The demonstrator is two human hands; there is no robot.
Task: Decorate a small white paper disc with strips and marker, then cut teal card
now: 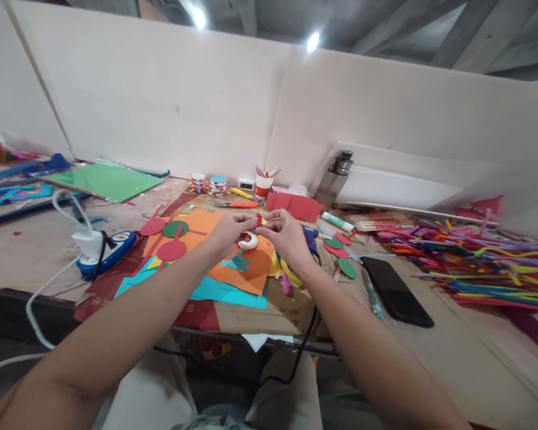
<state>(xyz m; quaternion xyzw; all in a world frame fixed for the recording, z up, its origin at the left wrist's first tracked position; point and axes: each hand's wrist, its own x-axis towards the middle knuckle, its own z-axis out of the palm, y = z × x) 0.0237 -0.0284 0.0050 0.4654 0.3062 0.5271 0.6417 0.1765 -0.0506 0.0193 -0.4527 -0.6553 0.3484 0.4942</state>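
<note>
My left hand (232, 233) and my right hand (287, 236) meet over the middle of the worktable, both with fingers pinched. Between their fingertips is a small red paper strip (259, 221), which both appear to grip. Just below them shows a white curved piece (248, 242); whether a hand touches it I cannot tell. Under the hands lie an orange paper sheet (251, 276) with small teal cut pieces (237, 261) on it, and a turquoise sheet (215, 292). Left of my left hand are red paper circles (171, 251) and a green circle (176, 229) with strips.
A blue power strip (110, 257) with a white plug stands at left. Behind the hands are orange-handled cutters (240, 204), a cup of pens (263, 186) and a bottle (335, 179). Rightward lie a glue stick (338, 221), a black phone (397, 291) and piled pipe cleaners (484, 263).
</note>
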